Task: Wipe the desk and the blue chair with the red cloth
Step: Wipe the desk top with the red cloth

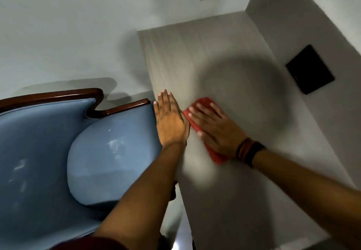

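Right hand (pixel 214 127) spread flat on red cloth (pixel 203 130) atop desk (pixel 234 73); left hand (pixel 170 118) flat, fingers together, at desk edge beside blue chair (pixel 58 142).

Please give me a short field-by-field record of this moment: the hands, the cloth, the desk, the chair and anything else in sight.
left hand: flat, palm down on the desk's left edge, holds nothing
right hand: flat, pressing the red cloth
red cloth: on the desk under the right hand, blurred
desk: pale top
blue chair: left of the desk, dark wood trim
black panel: on the wall at right
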`<act>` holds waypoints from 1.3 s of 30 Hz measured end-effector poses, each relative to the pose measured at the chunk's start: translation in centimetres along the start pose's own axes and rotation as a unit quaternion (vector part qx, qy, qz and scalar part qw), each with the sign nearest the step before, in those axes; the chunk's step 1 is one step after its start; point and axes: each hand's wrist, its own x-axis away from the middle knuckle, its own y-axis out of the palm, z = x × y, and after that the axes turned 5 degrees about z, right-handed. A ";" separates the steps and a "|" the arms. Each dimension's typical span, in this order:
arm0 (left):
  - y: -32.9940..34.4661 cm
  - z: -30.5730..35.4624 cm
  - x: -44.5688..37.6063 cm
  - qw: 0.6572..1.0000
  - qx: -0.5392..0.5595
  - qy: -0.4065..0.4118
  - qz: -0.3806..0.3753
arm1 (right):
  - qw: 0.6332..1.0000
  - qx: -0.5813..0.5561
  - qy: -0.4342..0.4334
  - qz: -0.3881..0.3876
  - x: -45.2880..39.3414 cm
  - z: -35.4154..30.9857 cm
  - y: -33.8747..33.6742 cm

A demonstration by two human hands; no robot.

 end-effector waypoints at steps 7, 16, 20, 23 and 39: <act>-0.4 -0.5 0.1 0.998 0.055 0.002 0.000 | 0.947 -0.027 0.319 0.044 13.7 -14.7 2.6; -0.1 -2.3 -0.8 0.995 0.087 0.045 0.010 | 0.838 -0.016 0.539 0.089 0.6 -12.2 1.8; -0.4 -3.5 -4.8 0.993 0.075 0.094 0.018 | 0.843 -0.022 0.526 0.110 -7.1 -7.7 1.2; -0.6 -4.1 -12.0 0.991 0.040 0.125 0.000 | 0.858 -0.025 0.501 0.114 -11.8 -4.8 1.1; -0.7 -5.3 -20.4 0.989 0.097 0.113 -0.012 | 0.981 -0.012 0.188 0.054 -25.2 4.9 -0.4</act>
